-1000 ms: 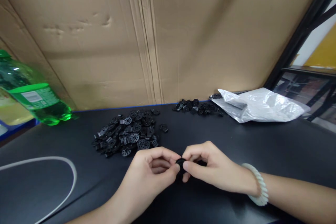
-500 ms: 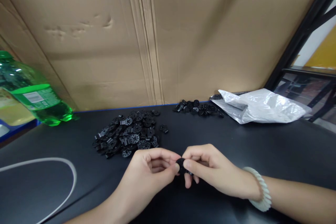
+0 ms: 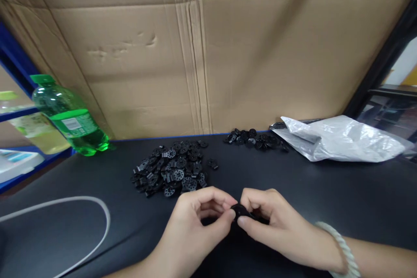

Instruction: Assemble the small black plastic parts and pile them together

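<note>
Cardboard backdrop [image 3: 247, 65] shifted rightward | left hand [image 3: 195, 230], right hand [image 3: 286, 234]: fingers [image 3: 221, 225] clamped on black disc [image 3: 241, 210], tilted flatter than before

Left hand [image 3: 201, 228] pinches; right hand [image 3: 282, 230] faces it, pinching too.

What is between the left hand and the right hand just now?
In the head view, a small round black part lies there, held by both the left hand and the right hand.
</note>
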Tool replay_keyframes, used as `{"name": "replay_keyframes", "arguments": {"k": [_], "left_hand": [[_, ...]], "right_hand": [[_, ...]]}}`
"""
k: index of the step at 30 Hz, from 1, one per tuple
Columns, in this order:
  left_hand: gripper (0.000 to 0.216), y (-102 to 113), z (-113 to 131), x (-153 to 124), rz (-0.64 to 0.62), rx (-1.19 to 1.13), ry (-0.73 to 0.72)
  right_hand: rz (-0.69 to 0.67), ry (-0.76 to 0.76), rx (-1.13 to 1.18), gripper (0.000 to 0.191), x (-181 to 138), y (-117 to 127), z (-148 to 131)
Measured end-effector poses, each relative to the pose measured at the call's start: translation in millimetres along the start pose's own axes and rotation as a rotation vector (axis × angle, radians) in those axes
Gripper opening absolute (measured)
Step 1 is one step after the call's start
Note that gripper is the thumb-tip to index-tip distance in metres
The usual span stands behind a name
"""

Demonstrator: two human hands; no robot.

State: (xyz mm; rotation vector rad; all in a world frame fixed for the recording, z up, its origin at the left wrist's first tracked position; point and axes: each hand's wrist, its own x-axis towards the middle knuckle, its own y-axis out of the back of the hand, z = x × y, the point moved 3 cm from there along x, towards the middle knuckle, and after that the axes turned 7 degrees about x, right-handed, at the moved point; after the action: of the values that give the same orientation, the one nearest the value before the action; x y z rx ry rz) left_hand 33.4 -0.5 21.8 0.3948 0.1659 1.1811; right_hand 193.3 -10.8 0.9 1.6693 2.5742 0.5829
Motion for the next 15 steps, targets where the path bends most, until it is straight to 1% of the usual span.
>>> {"name": "replay_keyframes", "arguments": {"k": [2,4,5,7,8,9,10,12,14,15], "left_hand": [[0.008,4,6,1,-0.012,0.05,-0.055],[0.01,17,15,7,0.009,0.118,-0.111],[0.012,26,20,11,0.039,0.163,-0.139],[0.015,51,28,21,0.142,0.285,-0.186],[0.016,64,30,27,0.185,0.371,-0.2],[0.018,78,31,33,0.234,0.461,-0.203],[0.019,92,30,39,0.274,0.538,-0.192],[0.017,113,22,50,0.256,0.603,-0.148],[0.015,126,13,58,0.259,0.65,-0.131],[0.016,129,9,60,0.284,0.677,-0.141]], "right_hand": [[-0.003,-0.044,0.095,0.023,1,-2,3],[-0.029,-0.079,0.239,0.011,2,-4,5],[-0.039,-0.083,0.292,0.016,3,-4,5],[-0.035,-0.077,0.322,0.034,5,-3,4],[-0.022,-0.074,0.311,0.036,5,-1,5],[-0.006,-0.074,0.291,0.033,6,0,5],[0.011,-0.071,0.273,0.028,7,3,6],[0.039,-0.059,0.262,0.023,9,7,10],[0.067,-0.054,0.263,0.022,12,14,14],[0.087,-0.047,0.256,0.022,14,18,15]]}}
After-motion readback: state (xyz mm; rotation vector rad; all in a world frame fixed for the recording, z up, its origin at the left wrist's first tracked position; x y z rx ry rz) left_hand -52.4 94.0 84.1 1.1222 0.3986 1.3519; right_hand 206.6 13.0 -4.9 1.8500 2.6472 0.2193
